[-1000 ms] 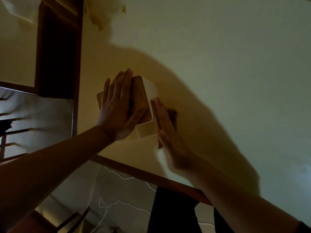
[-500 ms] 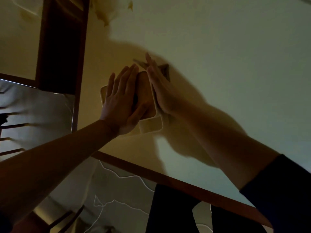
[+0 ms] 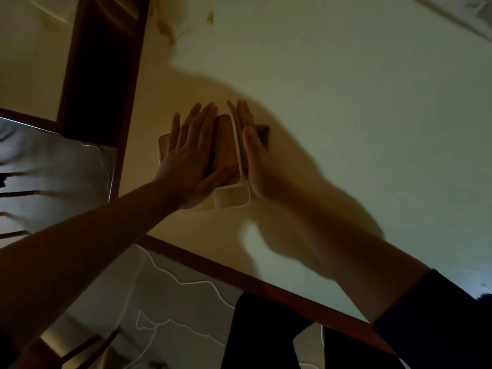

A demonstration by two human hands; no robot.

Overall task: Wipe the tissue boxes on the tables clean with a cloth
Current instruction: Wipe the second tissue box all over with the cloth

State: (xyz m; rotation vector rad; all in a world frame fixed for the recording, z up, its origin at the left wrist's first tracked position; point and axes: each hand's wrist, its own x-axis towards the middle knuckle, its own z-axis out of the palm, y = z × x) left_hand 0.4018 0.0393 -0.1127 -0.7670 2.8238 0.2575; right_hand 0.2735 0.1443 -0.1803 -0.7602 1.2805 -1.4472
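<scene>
A white tissue box (image 3: 231, 198) with a brown wooden lid stands on the pale table (image 3: 346, 102). My left hand (image 3: 191, 158) lies flat on its lid with straight fingers, holding it steady. My right hand (image 3: 255, 158) presses flat against the box's right side, fingers straight. A dark cloth (image 3: 262, 134) is sandwiched between that palm and the box, and only its edge shows past my fingers.
The table's brown wooden edge (image 3: 266, 286) runs diagonally below my arms. A dark wooden frame (image 3: 103, 70) stands at the upper left, beside a marbled floor (image 3: 159, 302). My dark-clothed legs (image 3: 266, 334) show below the edge.
My right hand slid with the cloth from the box's near end to its far end, then came partway back along the right side. My left hand stayed on the lid.
</scene>
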